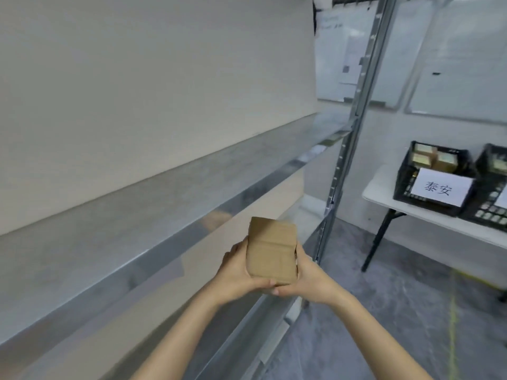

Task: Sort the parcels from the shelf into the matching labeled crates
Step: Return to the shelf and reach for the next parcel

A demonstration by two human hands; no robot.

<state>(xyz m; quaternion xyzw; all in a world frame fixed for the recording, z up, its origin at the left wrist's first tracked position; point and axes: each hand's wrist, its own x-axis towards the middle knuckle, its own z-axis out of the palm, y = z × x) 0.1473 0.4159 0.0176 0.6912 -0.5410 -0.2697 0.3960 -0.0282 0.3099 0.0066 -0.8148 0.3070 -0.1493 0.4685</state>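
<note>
The shelf (164, 204) fills the left side, its grey metal edges running from near left to far centre, with pale boards above and below. In front of it, near the lower centre, the left hand (237, 272) grips the left side of a brown cardboard parcel (271, 252), fingers curled round its edge and thumb laid along the near bottom edge. The parcel is held in the air, clear of the shelf, with a plain taped face turned up (no label can be made out on it). The right hand (310, 281) grips the parcel's right side in the same way, its thumb tip nearly meeting the left thumb under the near edge.

Just right of the hands stands the shelf's perforated metal upright (354, 133), and whiteboards (343, 50) hang on the far wall behind it. Further right, a white folding table (384, 198) stands on the grey floor (384, 311). On it sits a black crate (403, 182) bearing a white paper label (441, 187) with two printed characters, and several small boxes (428, 159) lie inside. A second black crate (491, 204) touches its right side, cut off by the frame edge. A yellow line (454, 311) runs along the floor near the table.
</note>
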